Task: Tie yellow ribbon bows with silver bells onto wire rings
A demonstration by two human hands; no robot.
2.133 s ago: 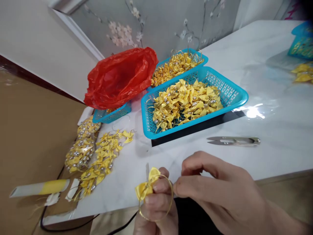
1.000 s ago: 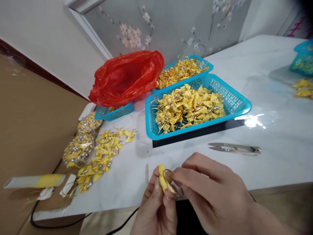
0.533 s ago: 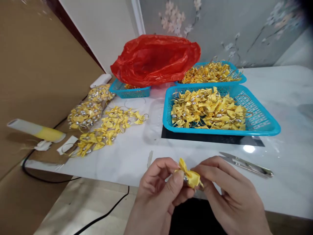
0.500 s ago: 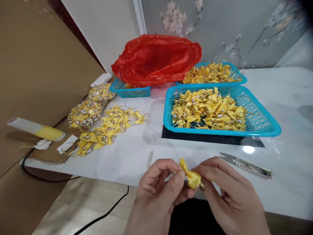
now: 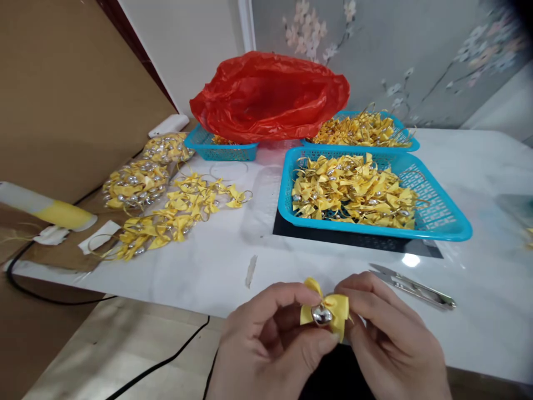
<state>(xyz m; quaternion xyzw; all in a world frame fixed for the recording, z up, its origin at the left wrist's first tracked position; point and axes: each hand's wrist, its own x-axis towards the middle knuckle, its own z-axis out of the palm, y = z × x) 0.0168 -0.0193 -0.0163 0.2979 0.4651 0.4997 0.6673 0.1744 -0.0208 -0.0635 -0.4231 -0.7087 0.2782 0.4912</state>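
Head view: left hand [image 5: 266,339] and right hand [image 5: 391,339] both pinch a yellow bow [image 5: 327,311] right over the table edge [image 5: 175,297]; bare tabletop ahead, snips [image 5: 412,286] just right.

Both hands, left hand [image 5: 266,339] and right hand [image 5: 391,339], pinch a yellow bow [image 5: 327,312] with a silver bead over the desk [image 5: 216,266] edge.

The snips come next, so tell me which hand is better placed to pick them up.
Probably the right hand: the snips lie on the table just beyond it. The left hand sits farther off, also pinching the yellow bow.
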